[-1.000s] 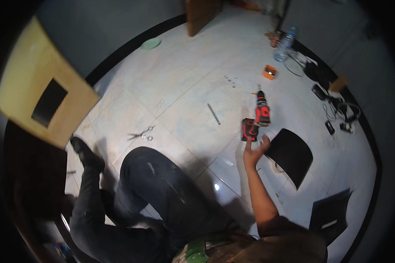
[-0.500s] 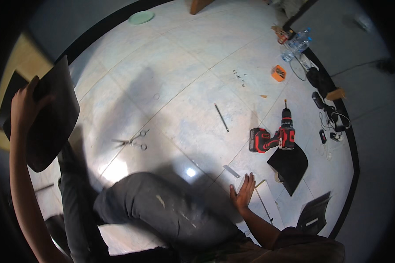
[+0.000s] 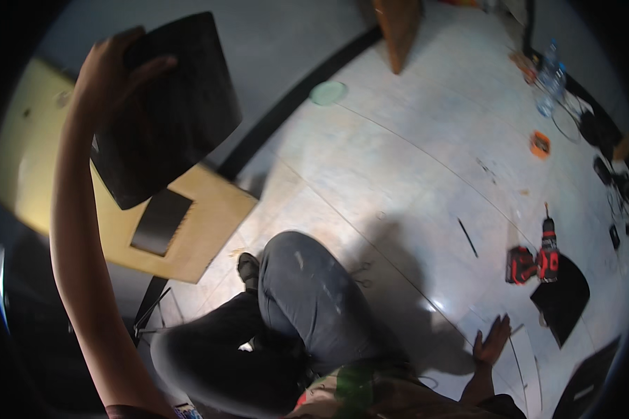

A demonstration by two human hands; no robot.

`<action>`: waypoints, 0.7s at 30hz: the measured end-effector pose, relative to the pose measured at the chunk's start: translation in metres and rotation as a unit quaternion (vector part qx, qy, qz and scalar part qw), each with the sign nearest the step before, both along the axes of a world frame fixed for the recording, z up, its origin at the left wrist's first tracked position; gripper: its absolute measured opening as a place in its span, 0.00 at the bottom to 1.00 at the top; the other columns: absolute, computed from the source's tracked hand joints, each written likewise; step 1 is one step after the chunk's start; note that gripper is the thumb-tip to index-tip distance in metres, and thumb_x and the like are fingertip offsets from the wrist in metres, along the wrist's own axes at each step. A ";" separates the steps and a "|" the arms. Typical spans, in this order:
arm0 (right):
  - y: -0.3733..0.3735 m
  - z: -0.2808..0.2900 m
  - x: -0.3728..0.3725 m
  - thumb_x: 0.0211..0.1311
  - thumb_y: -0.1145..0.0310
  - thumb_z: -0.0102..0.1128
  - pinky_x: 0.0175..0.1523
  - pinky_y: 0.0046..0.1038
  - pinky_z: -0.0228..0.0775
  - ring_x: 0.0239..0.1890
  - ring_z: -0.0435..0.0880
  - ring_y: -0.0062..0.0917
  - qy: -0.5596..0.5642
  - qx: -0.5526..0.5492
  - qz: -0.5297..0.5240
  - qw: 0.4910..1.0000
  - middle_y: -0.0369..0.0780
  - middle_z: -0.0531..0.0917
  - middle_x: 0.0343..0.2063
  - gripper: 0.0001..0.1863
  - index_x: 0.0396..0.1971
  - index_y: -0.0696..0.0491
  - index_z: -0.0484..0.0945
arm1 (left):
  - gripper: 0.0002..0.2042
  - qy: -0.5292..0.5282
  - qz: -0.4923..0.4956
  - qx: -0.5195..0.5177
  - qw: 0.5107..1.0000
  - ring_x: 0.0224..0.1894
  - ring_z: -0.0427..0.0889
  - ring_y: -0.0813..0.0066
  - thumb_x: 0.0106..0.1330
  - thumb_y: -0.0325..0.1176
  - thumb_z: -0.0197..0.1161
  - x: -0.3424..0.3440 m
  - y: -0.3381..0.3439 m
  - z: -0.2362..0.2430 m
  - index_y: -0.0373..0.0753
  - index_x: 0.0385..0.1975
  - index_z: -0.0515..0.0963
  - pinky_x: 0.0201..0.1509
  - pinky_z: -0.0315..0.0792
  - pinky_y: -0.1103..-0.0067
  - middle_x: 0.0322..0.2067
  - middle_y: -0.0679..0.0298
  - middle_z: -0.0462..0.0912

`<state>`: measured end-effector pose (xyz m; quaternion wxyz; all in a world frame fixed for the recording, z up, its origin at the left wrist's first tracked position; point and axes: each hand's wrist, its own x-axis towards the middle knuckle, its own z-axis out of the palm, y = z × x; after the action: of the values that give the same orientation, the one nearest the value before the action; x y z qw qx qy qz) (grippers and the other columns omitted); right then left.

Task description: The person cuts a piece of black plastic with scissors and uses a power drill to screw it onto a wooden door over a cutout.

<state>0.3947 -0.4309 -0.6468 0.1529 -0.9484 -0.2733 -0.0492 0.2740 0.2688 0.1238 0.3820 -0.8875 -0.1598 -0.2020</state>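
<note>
High on the left, my left hand [image 3: 108,80] grips a dark, flat, slightly curved panel [image 3: 185,105] by its edge, the thumb across its face. Beyond and below the panel, a yellow board [image 3: 220,216] with a dark rectangular patch [image 3: 162,222] leans by the wall. My right hand [image 3: 493,342] rests palm down on the tiled floor at the lower right, fingers stretched, holding nothing. Beside it lies a pale flat sheet [image 3: 530,363]. A red and black cordless drill [image 3: 548,258] stands farther off, next to a black curved piece [image 3: 569,300].
Scissors [image 3: 362,274] lie in shadow past my knee [image 3: 293,255]. A thin dark pencil-like stick [image 3: 468,237] is on the tiles. Farther away are a pale green plate [image 3: 328,93], an orange container [image 3: 540,145], plastic bottles [image 3: 553,84] and a wooden piece [image 3: 398,35].
The view has swung left, bringing more of the yellow board into sight. My left hand has lifted the dark panel higher. My right hand stays flat on the floor.
</note>
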 end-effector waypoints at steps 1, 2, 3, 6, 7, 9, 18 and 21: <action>-0.005 0.006 0.002 0.79 0.47 0.56 0.86 0.62 0.44 0.84 0.56 0.59 -0.011 -0.008 0.001 1.000 0.61 0.60 0.82 0.44 0.83 0.60 0.58 | 0.38 -0.024 0.018 0.043 0.999 0.55 0.92 0.47 0.63 0.54 0.83 -0.024 -0.010 0.026 0.29 0.63 0.83 0.61 0.84 0.61 0.50 0.41 0.91; -0.008 -0.003 0.001 0.81 0.47 0.54 0.85 0.62 0.45 0.84 0.57 0.59 -0.032 -0.003 0.008 0.999 0.60 0.61 0.81 0.42 0.82 0.61 0.60 | 0.35 -0.038 0.030 0.062 0.997 0.53 0.93 0.47 0.64 0.53 0.82 -0.051 -0.033 0.051 0.29 0.61 0.84 0.60 0.84 0.62 0.49 0.42 0.92; -0.016 -0.010 0.001 0.82 0.48 0.51 0.85 0.62 0.46 0.84 0.58 0.58 -0.055 0.001 0.006 0.998 0.60 0.63 0.81 0.41 0.82 0.62 0.61 | 0.33 -0.054 0.034 0.078 0.995 0.52 0.93 0.48 0.65 0.53 0.82 -0.071 -0.055 0.073 0.30 0.59 0.85 0.58 0.85 0.63 0.48 0.43 0.92; 0.042 0.110 -0.036 0.81 0.52 0.63 0.66 0.46 0.79 0.57 0.85 0.47 -0.258 0.036 0.048 0.964 0.54 0.87 0.53 0.29 0.65 0.62 0.80 | 0.25 -0.097 0.064 0.107 0.987 0.32 0.91 0.48 0.57 0.51 0.85 -0.136 -0.115 0.091 0.32 0.34 0.87 0.38 0.82 0.61 0.30 0.47 0.90; 0.026 0.140 -0.055 0.81 0.52 0.63 0.66 0.47 0.79 0.57 0.85 0.47 -0.293 0.013 0.000 0.956 0.54 0.86 0.54 0.28 0.65 0.62 0.79 | 0.27 -0.155 0.018 0.092 0.983 0.36 0.91 0.50 0.57 0.52 0.86 -0.169 -0.100 0.078 0.32 0.39 0.87 0.42 0.82 0.62 0.34 0.47 0.91; 0.066 0.135 -0.070 0.81 0.54 0.63 0.67 0.48 0.78 0.58 0.84 0.47 -0.296 0.040 -0.020 0.954 0.54 0.86 0.55 0.28 0.66 0.62 0.79 | 0.31 -0.198 0.014 0.102 0.975 0.44 0.92 0.54 0.57 0.53 0.87 -0.249 -0.078 0.086 0.31 0.49 0.87 0.49 0.84 0.64 0.42 0.47 0.92; 0.124 0.026 -0.006 0.83 0.62 0.59 0.70 0.45 0.74 0.62 0.83 0.45 -0.252 0.241 0.007 0.937 0.53 0.84 0.59 0.23 0.65 0.64 0.77 | 0.28 -0.231 0.038 -0.100 0.967 0.37 0.89 0.39 0.65 0.60 0.78 -0.398 0.098 -0.106 0.34 0.39 0.86 0.44 0.83 0.59 0.31 0.45 0.89; 0.287 0.054 0.001 0.85 0.66 0.56 0.72 0.43 0.73 0.64 0.82 0.44 -0.181 0.354 0.026 0.917 0.53 0.83 0.59 0.20 0.64 0.66 0.77 | 0.30 -0.190 0.093 -0.100 0.972 0.33 0.88 0.38 0.65 0.65 0.75 -0.420 0.130 -0.143 0.37 0.36 0.84 0.40 0.82 0.55 0.25 0.46 0.87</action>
<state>0.3956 -0.1442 -0.5931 0.4276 -0.7998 -0.2853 -0.3100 -0.1460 0.3989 -0.0194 0.2706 -0.8481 -0.3305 -0.3135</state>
